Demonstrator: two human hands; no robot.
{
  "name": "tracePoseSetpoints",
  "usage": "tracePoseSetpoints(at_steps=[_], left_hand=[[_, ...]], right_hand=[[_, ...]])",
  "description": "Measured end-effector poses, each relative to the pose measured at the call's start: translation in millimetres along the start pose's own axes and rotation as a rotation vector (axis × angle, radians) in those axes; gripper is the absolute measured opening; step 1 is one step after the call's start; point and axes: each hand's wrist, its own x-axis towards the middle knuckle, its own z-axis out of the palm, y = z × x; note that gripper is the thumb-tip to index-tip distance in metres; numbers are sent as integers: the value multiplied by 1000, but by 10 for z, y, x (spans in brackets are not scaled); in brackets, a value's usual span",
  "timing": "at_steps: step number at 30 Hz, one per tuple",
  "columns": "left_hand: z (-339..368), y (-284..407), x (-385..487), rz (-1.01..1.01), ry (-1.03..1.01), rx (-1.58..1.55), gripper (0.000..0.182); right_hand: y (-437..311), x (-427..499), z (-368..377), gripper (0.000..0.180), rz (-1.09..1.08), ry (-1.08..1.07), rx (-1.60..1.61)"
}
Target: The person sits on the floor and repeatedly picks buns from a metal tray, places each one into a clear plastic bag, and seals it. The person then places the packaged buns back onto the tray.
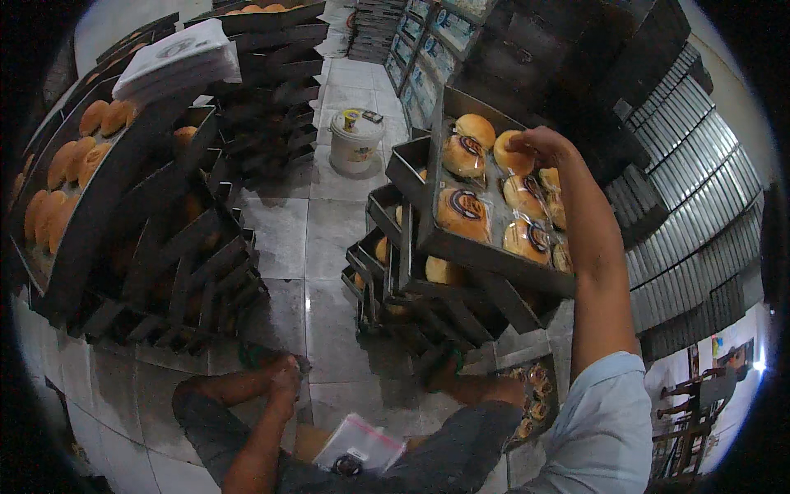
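My right hand (542, 147) reaches over the top tray at the right, its fingers on a round bread bun (513, 152). Around it in that dark metal tray (494, 250) lie several buns in clear printed plastic bags (464, 213); the bun under my fingers shows no plain wrapper. My left hand (285, 373) is low at the left, near my knee and foot; its fingers look bent, and whether they hold anything cannot be told. Between my legs lies a stack of clear plastic bags (361, 441) with a dark printed round mark.
Stacked trays with unwrapped buns (52, 216) stand at the left, a pack of white plastic bags (176, 58) on top. A lidded white bucket (357, 145) stands on the tiled floor ahead. A tray of small wrapped items (536, 401) is beside my right leg. A person (710, 386) is far right.
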Motion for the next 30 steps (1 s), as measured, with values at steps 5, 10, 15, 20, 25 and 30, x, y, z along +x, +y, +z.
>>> tracePoseSetpoints(at_steps=[5, 10, 15, 20, 25, 30], left_hand=[[-134, -185, -126, -128, -585, -1040, 24], [43, 407, -1117, -107, -903, -1273, 24], [455, 856, -2226, 99, -443, -983, 52], [534, 620, -2603, 509, -423, -834, 62], [466, 551, -2786, 279, -583, -927, 57], [475, 444, -2989, 534, -658, -812, 56]], right_hand=[[-285, -1343, -6, 47, -437, 290, 549], [-77, -4105, 1961, 57, -447, -88, 1088], [-63, -5315, 3410, 54, -407, 99, 1128], [125, -5238, 3544, 51, -376, 478, 1265], [218, -5562, 3090, 56, -359, 652, 1636], [303, -5700, 3435, 45, -332, 287, 1259]])
